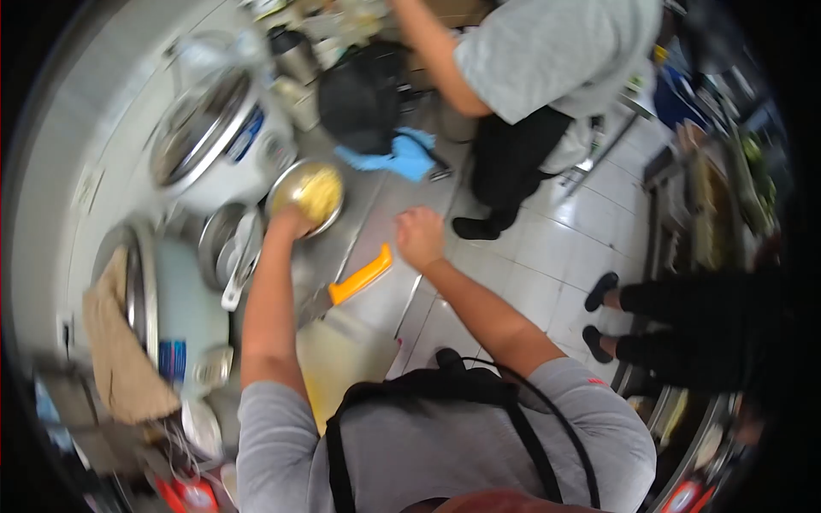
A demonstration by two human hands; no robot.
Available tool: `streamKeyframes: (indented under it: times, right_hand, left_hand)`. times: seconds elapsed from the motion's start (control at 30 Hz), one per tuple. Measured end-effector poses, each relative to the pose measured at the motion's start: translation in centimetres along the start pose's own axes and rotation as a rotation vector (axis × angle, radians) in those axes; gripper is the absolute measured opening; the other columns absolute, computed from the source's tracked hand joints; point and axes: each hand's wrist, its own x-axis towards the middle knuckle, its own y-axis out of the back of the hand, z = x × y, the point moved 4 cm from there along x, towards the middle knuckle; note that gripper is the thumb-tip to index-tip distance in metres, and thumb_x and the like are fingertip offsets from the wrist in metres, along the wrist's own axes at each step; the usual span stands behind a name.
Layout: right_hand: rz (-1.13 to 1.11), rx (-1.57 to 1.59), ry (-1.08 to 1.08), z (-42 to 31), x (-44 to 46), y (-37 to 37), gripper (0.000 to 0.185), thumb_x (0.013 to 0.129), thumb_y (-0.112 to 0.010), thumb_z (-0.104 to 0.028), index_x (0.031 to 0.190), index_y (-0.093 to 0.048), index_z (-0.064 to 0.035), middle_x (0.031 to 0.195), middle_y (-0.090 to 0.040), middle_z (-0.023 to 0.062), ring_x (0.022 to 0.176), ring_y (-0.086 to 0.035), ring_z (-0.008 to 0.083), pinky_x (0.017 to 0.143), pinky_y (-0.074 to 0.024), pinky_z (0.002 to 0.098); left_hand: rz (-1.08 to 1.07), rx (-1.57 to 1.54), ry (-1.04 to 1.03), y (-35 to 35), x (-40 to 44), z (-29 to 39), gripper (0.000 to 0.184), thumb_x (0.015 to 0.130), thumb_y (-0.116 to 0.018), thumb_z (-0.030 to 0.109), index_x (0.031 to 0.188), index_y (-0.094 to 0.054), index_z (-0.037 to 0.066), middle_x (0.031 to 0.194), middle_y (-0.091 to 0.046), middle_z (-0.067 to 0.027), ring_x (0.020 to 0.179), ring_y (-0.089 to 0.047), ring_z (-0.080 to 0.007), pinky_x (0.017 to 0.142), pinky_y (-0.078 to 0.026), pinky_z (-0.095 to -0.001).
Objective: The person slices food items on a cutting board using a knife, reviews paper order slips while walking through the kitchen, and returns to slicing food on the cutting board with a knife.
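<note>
My left hand [293, 221] reaches over the near rim of a steel bowl [277, 198]. Shredded or chopped pale yellow food [320, 195] fills part of that bowl. The fingers dip inside, so their grip is hidden. My right hand [420, 238] is curled closed above the edge of the steel counter [369, 224]; whatever it may hold does not show. Between the two arms lies a knife [361, 274] with an orange handle, its blade pointing toward a pale cutting board [342, 355] in front of my body.
Two large rice cookers [274, 141] [190, 295] line the wall side, one draped with a brown cloth [124, 350]. Beyond the bowl are a blue cloth [400, 156] and a black bag-like object [363, 98]. One person [556, 60] stands ahead; another person's legs [676, 321] are at right.
</note>
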Motion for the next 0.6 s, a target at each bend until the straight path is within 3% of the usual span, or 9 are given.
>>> streamKeyframes:
  times: [0.07,0.1,0.13,0.2,0.3,0.4,0.43,0.6]
  right_hand:
    - [0.092,-0.013,0.05,0.0,-0.2,-0.1,0.015,0.072,-0.058,-0.014,0.087,-0.062,-0.0128,0.099,-0.054,0.008,0.101,-0.048,0.0263,0.085,-0.0362,0.0419]
    - [0.088,0.009,0.053,0.1,-0.1,0.0,0.016,0.071,-0.058,-0.014,0.086,-0.062,-0.0123,0.099,-0.054,0.0079,0.102,-0.047,0.0263,0.086,-0.0354,0.0422]
    - [0.09,0.027,0.05,0.0,-0.2,0.2,0.016,0.07,-0.059,-0.014,0.086,-0.062,-0.0118,0.099,-0.054,0.0079,0.102,-0.047,0.0263,0.087,-0.0347,0.0424]
    - [0.08,0.031,0.064,0.0,-0.3,0.3,0.017,0.07,-0.059,-0.013,0.087,-0.063,-0.0112,0.099,-0.054,0.008,0.103,-0.047,0.0263,0.088,-0.0343,0.042]
    - [0.078,0.029,0.069,-0.1,-0.2,0.4,0.019,0.069,-0.059,-0.012,0.088,-0.063,-0.0108,0.099,-0.054,0.008,0.103,-0.047,0.0262,0.089,-0.0337,0.0415]
    - [0.066,0.021,0.069,-0.1,-0.3,0.5,0.02,0.069,-0.06,-0.012,0.088,-0.063,-0.0107,0.099,-0.054,0.0081,0.103,-0.046,0.0262,0.09,-0.0331,0.0409]
    - [0.06,0.017,0.069,-0.1,-0.3,0.4,0.02,0.068,-0.06,-0.012,0.088,-0.063,-0.0107,0.099,-0.054,0.0081,0.103,-0.046,0.0261,0.09,-0.0329,0.0407]
    - [0.041,0.0,0.06,-0.1,-0.3,0.5,0.02,0.068,-0.061,-0.014,0.088,-0.063,-0.0116,0.1,-0.054,0.0086,0.104,-0.046,0.0263,0.091,-0.0323,0.0409]
  left_hand:
    - [0.033,-0.156,-0.043,1.5,-1.2,-1.1,0.047,0.064,-0.067,0.039,0.09,-0.065,-0.001,0.097,-0.062,-0.0221,0.091,-0.06,-0.0333,0.08,-0.047,-0.0375]
    - [0.063,-0.328,-0.074,2.1,-2.3,-1.6,0.042,0.069,-0.064,0.039,0.084,-0.066,-0.001,0.089,-0.064,-0.0204,0.08,-0.063,-0.031,0.072,-0.05,-0.0367]
    - [0.04,-0.737,-0.069,2.1,-3.6,-1.8,0.037,0.079,-0.056,0.036,0.084,-0.063,0.0,0.077,-0.065,-0.0138,0.064,-0.063,-0.0203,0.054,-0.049,-0.03]
    - [-0.084,-1.075,-0.004,3.2,-6.2,-1.7,0.032,0.09,-0.043,0.032,0.092,-0.058,0.004,0.067,-0.06,-0.0059,0.05,-0.054,-0.0085,0.042,-0.039,-0.021]
    - [-0.167,-1.361,0.087,1.6,-6.7,-2.7,0.03,0.094,-0.037,0.031,0.1,-0.051,0.007,0.066,-0.059,-0.0038,0.047,-0.048,-0.0061,0.04,-0.034,-0.0189]
    - [-0.18,-1.569,0.069,0.7,-8.0,-2.9,0.033,0.095,-0.034,0.037,0.098,-0.05,0.009,0.072,-0.056,-0.0028,0.05,-0.044,-0.0083,0.043,-0.036,-0.0199]
    - [-0.196,-1.715,-0.056,0.5,-8.3,-3.2,0.03,0.094,-0.039,0.034,0.102,-0.05,0.008,0.079,-0.06,-0.0052,0.057,-0.051,-0.0098,0.048,-0.041,-0.0204]
    - [-0.161,-2.027,-0.276,-0.9,-12.6,-3.9,0.029,0.091,-0.048,0.024,0.113,-0.048,0.006,0.097,-0.061,-0.0107,0.079,-0.062,-0.0173,0.064,-0.051,-0.0248]
